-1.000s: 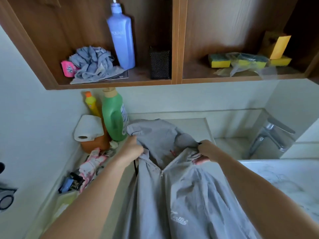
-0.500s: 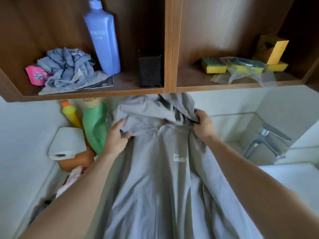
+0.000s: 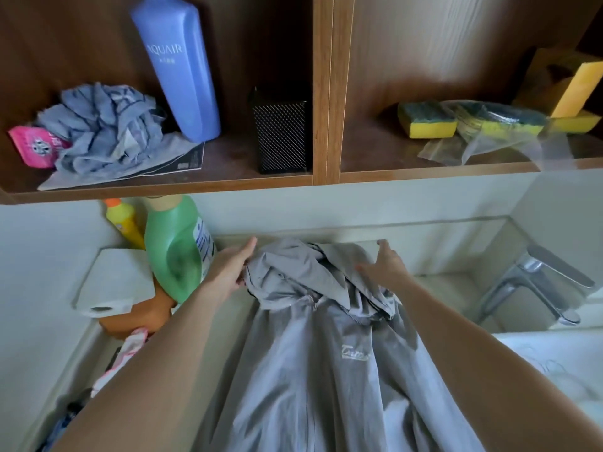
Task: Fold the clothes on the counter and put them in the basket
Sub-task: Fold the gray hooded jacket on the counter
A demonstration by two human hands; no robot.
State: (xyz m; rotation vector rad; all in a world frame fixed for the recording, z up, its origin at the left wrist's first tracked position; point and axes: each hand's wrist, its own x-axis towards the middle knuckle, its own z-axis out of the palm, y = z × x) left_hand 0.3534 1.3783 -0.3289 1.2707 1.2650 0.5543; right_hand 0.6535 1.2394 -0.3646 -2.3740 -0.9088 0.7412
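- Nearest the camera, two bare forearms reach forward from the lower corners, one down each side of a grey jacket [image 3: 313,380]; the garment lies front-up along the pale counter [image 3: 228,324], its lower part running out of the bottom edge of view.
- The jacket is thin, light grey and creased lengthwise; a small white logo sits on the chest; a zip runs up the middle and is parted at the collar; the hood is bunched in loose folds at the far end, against the back upstand.
- To the left of the garment, pink-and-white fabric [image 3: 129,350] lies at the counter's edge, partly behind the left forearm; what it is cannot be told.
- The left hand [image 3: 228,272] sits at the left edge of the hood, fingers extended, thumb pinching the cloth edge from below.
- The right hand [image 3: 381,265] lies on the hood's right side, fingers spread and flat on the fabric; no closed grip is visible.
- Just beside the left hand stands a green bottle [image 3: 177,249], tilted; a yellow bottle [image 3: 125,221] stands behind it; a paper roll [image 3: 114,282] rests on an orange container [image 3: 137,314].
- To the right, a chrome tap [image 3: 535,282] stands over a basin.
- Farthest, a wooden shelf [image 3: 195,185] carries a crumpled blue-grey cloth [image 3: 104,128], a pink packet [image 3: 36,145], a tall blue bottle [image 3: 177,66], a black mesh holder [image 3: 282,132] and yellow sponges [image 3: 427,120].
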